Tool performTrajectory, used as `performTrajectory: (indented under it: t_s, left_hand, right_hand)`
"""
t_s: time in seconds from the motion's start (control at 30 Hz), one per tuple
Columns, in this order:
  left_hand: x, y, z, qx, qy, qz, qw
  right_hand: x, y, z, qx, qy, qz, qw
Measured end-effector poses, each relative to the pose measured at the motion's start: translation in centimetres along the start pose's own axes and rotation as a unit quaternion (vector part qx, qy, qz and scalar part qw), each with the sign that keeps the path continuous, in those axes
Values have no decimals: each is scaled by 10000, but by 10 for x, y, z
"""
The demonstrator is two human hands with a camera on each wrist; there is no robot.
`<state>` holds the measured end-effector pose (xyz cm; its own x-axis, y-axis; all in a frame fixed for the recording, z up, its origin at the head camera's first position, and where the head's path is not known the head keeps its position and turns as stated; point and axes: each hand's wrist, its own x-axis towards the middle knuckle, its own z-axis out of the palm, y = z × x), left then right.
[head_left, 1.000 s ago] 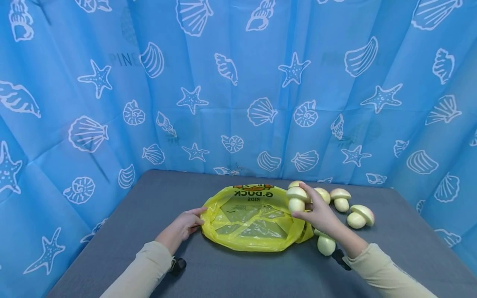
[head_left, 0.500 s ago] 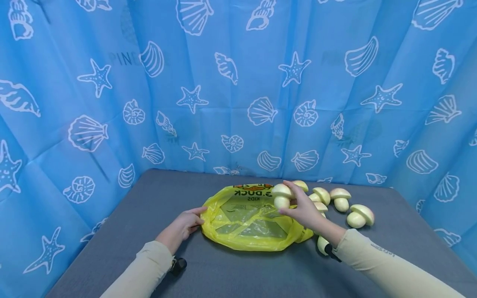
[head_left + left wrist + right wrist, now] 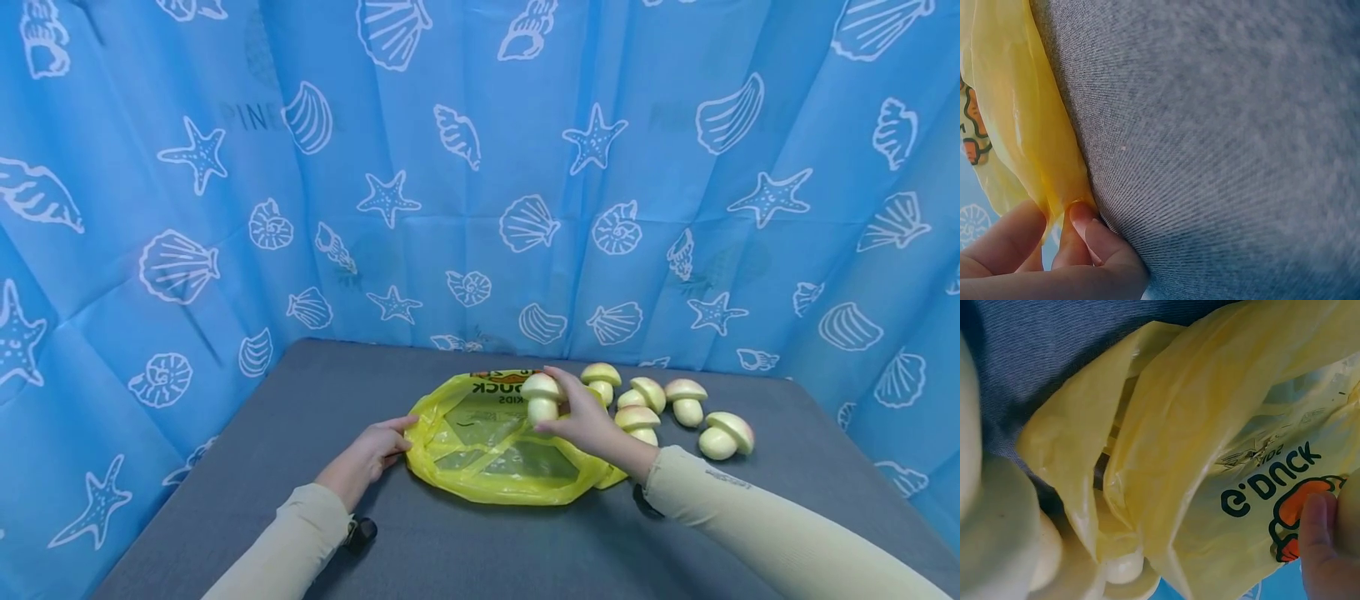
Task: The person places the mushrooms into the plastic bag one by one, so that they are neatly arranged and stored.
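Observation:
A yellow plastic bag (image 3: pixel 491 493) with a duck print lies on the table, its mouth spread wide. My left hand (image 3: pixel 366 454) pinches the bag's left edge; in the left wrist view, thumb and fingers (image 3: pixel 1013 240) meet on the yellow film. Over the right part of the opening, my right hand (image 3: pixel 588 423) holds a pale toy mushroom (image 3: pixel 542 402) upright by its side, thumb low and fingers near the cap. Only a sliver of this mushroom (image 3: pixel 1350 519) shows at the right edge of the right wrist view.
Several more toy mushrooms (image 3: pixel 686 400) lie on the grey table (image 3: pixel 465 550) to the right of the bag, some close to its right side. A blue curtain (image 3: pixel 480 167) with white shells and starfish hangs behind and along both sides.
My right hand has carried the mushroom leftward from the bag's right edge to above its opening. The right forearm now covers a mushroom seen earlier near the bag. My left hand stays put.

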<state>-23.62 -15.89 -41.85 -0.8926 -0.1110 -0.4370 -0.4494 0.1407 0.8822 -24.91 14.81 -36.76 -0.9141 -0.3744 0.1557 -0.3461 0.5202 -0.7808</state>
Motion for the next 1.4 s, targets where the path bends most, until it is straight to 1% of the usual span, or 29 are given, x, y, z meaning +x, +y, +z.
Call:
performTrajectory:
  t_s: [0.17,0.27,0.37,0.5,0.7,0.93,1.1,1.33,1.4]
  left_hand:
    - [1,-1,0,-29,19,28,10000]
    - [0,-2,0,-60,30,49,10000]
    - [-2,-1,0,-65,37,60,10000]
    - [-3,0,1,-34,38,67,10000]
    - [-2,0,1,33,9,104,9999]
    - [-2,0,2,51,61,78,9999]
    - [-2,0,3,20,120,27,9999]
    - [-2,0,4,4,167,-7,9999]
    - [-2,0,4,6,172,-15,9999]
  right_hand:
    - [6,0,6,32,-5,24,10000]
    - [9,0,10,138,-84,41,9999]
    - [12,-1,14,203,-85,151,9996]
    - [17,-3,17,164,-65,136,9998]
    - [23,-4,27,119,-228,-57,9997]
    - [26,-7,37,44,-197,44,9998]
    - [31,-3,44,191,-282,80,9994]
    - [39,7,56,51,-339,108,9994]
    - [41,8,59,83,-374,143,9992]
